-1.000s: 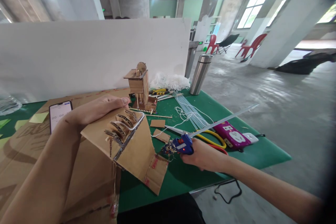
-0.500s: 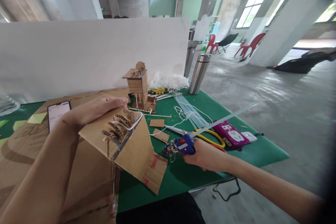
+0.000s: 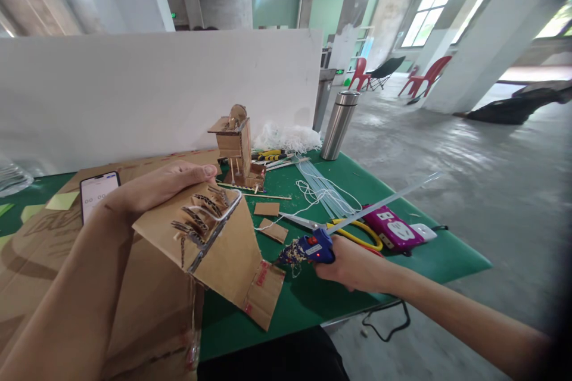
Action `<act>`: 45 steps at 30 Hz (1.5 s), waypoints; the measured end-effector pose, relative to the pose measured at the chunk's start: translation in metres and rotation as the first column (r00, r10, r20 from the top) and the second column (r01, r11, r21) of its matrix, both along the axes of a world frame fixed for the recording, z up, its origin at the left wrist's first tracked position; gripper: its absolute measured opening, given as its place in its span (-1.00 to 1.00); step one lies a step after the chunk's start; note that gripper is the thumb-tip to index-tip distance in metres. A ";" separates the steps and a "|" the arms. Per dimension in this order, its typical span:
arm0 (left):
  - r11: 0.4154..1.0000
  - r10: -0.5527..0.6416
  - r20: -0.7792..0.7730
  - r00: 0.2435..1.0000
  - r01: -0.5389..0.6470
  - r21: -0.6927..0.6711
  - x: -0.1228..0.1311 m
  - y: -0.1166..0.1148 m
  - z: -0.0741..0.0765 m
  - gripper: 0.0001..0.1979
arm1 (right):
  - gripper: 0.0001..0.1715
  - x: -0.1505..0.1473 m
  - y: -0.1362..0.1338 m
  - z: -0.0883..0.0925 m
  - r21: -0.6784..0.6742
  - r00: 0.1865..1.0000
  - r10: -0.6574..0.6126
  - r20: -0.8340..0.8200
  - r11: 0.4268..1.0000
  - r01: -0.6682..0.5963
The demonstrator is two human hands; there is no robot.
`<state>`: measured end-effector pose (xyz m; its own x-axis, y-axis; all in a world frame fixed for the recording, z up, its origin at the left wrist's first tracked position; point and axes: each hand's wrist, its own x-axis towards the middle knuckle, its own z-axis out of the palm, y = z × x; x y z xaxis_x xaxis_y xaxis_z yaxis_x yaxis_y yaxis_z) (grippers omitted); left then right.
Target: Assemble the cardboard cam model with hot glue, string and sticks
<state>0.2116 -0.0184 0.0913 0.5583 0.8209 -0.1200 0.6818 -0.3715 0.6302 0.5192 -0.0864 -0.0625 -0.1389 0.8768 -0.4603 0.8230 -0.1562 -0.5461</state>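
A folded cardboard piece (image 3: 232,256), with small strips fixed along a wire, is held above the green table (image 3: 313,303) by the left grip (image 3: 156,190), which is closed over its upper edge. A blue glue gun (image 3: 315,247) is clasped in the right grip (image 3: 353,265). Its nozzle is pointed at the cardboard's lower right corner, and whether the two touch cannot be told. A clear glue stick (image 3: 384,201) is seen jutting from the gun's back. Just beyond the right grip, yellow-handled scissors (image 3: 357,232) and a purple power strip (image 3: 393,227) are laid on the table. Farther beyond, a steel flask (image 3: 338,126) is stood upright with its lid on, its contents hidden. Ahead of the left grip a small cardboard model (image 3: 236,146) is set, and to that grip's left a phone (image 3: 96,190) is laid face up.
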 end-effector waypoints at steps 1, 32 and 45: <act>1.000 0.000 -0.003 1.000 0.000 0.000 0.000 0.000 0.000 -0.49 | -0.79 0.001 0.000 -0.001 0.001 1.000 -0.001 0.002 1.000 0.001; 1.000 -0.025 0.028 0.999 0.024 0.013 -0.001 -0.002 0.000 -0.53 | -0.79 0.014 -0.010 0.007 -0.040 1.000 -0.002 -0.006 0.999 0.002; 0.999 -0.036 0.027 0.999 0.036 -0.003 0.000 0.000 -0.001 -0.50 | -0.86 0.015 -0.011 0.010 -0.033 0.999 -0.005 -0.052 0.999 0.004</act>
<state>0.2121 -0.0188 0.0907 0.5907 0.7997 -0.1073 0.6505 -0.3934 0.6496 0.5341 -0.0976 -0.0522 -0.1593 0.8622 -0.4809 0.7931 -0.1783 -0.5824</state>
